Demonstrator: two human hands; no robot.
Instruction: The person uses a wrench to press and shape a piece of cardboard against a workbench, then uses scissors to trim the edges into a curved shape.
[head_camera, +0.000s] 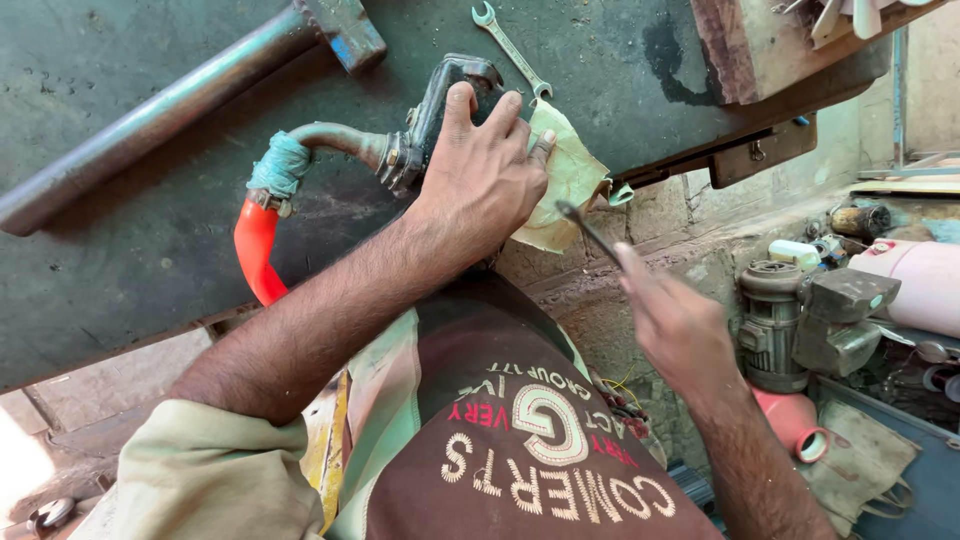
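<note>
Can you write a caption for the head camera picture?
Left hand presses a black pump part on the workbench; right hand holds a thin metal tool.

A slim open-ended steel spanner (512, 50) lies on the dark metal workbench (120, 250), just behind the black cast pump body (440, 105); a grey electric motor (772, 325) sits well right, below bench level.

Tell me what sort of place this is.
Probably a mechanical repair workshop. A grimy metal workbench carries a spanner; the left hand presses on a dark metal part with an orange hose, and old motors sit on the floor.
</note>
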